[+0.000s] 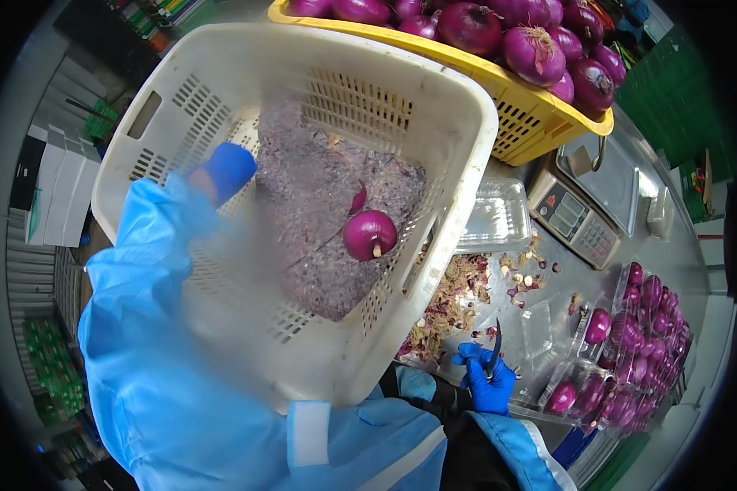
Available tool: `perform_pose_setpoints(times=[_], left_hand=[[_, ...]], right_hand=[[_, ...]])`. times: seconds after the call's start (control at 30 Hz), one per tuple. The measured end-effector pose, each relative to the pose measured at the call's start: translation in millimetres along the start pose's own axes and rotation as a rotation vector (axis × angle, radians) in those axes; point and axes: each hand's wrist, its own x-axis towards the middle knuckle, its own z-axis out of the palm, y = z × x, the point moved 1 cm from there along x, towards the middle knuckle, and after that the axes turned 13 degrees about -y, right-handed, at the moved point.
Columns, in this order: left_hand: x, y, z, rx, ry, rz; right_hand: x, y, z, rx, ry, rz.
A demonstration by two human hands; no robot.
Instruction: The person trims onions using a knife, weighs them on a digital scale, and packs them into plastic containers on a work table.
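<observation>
Left hand [231,170]: gloved, inside the white basket [323,375], near its left rim; fingers blurred, state cannot be told. Right hand [489,388]: gripping a knife [497,342], outside the basket's lower right corner. Onion [372,235]: in the basket, nearer its right wall, well apart from left hand. Trimmings [449,307]: on the table [671,263], along basket's right edge.

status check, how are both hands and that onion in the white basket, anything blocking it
Left hand at white basket, grip unclear. Right hand holding knife. Red onion lying in basket, nothing covering it.
</observation>
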Motion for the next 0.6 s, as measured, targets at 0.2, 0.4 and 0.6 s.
perform_pose_setpoints(times=[0.2, 0.4, 0.6], left_hand=[[-7, 117, -126, -0.063, 1.084, 0.467], [29, 120, -65, -0.655, 0.206, 0.456], [-35, 46, -61, 0.175, -0.607, 0.264]], right_hand=[[8, -18, 8, -0.004, -0.093, 0.126], [1, -6, -9, -0.101, -0.015, 0.015], [8, 3, -12, -0.164, -0.036, -0.065]])
